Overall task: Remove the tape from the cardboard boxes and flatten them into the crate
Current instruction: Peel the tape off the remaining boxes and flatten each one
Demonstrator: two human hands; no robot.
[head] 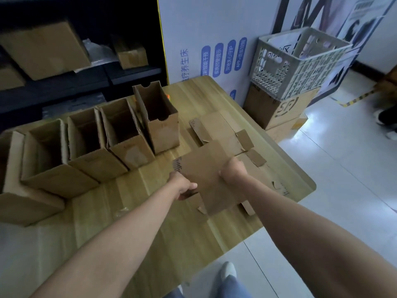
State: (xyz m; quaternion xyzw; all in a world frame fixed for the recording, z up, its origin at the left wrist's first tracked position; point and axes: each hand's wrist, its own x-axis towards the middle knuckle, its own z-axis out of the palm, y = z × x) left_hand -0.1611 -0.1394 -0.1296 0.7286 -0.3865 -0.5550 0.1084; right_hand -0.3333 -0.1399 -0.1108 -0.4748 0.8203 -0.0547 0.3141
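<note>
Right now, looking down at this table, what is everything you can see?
Table: one, light wood.
Open boxes: five, brown, standing in a row on the table's left; leftmost partly cut off.
Flattened box: one, brown, held over the table.
Flat cardboard: brown, lying on the table beyond it; count unclear.
Large box: one, brown, on the floor right of the table.
Crate: one, pale grey, atop the large box.
Shelf boxes: at least three, brown, on the dark shelf behind.
Shoe: one, white, on the floor below.
Left hand: one, grips the flattened box's left edge.
Right hand: one, grips its right edge.
</note>
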